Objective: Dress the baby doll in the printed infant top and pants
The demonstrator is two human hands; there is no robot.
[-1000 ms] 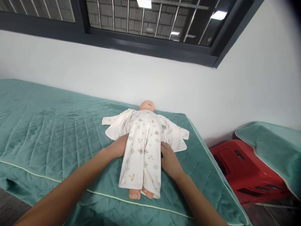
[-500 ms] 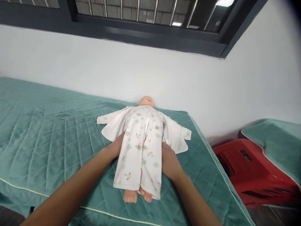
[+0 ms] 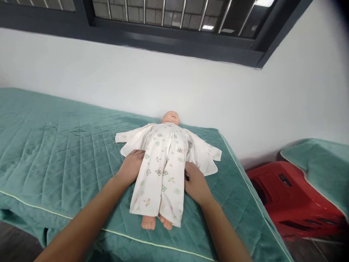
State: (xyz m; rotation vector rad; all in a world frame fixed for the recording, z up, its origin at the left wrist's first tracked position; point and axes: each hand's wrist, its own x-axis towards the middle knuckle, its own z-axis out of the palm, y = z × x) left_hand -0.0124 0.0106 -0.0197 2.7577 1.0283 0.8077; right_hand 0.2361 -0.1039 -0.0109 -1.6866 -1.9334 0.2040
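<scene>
A green quilted bed [image 3: 54, 145] fills the left of the view. On it the left hand [image 3: 131, 166] lies palm down against the near side of a baby doll [image 3: 170, 118]. Its fingertips are hidden under the edge of the printed trousers [image 3: 160, 174], so I cannot tell whether its grip is closed on cloth or simply laid flat. The doll lies on its back near the bed's right end, head toward the wall and bare feet [image 3: 149, 222] toward the person. An open white jacket [image 3: 204, 155] is spread beneath it. The right hand [image 3: 195, 184] presses the doll's other side at waist height, fingers curled to the trousers; its grip cannot be made out either. The work looks to be at the trouser waist, with both hands bracketing the hips. Any pull there calls for even force from both sides, since the doll rests loose. A red plastic stool [image 3: 286, 196] lies on the floor to the right.
</scene>
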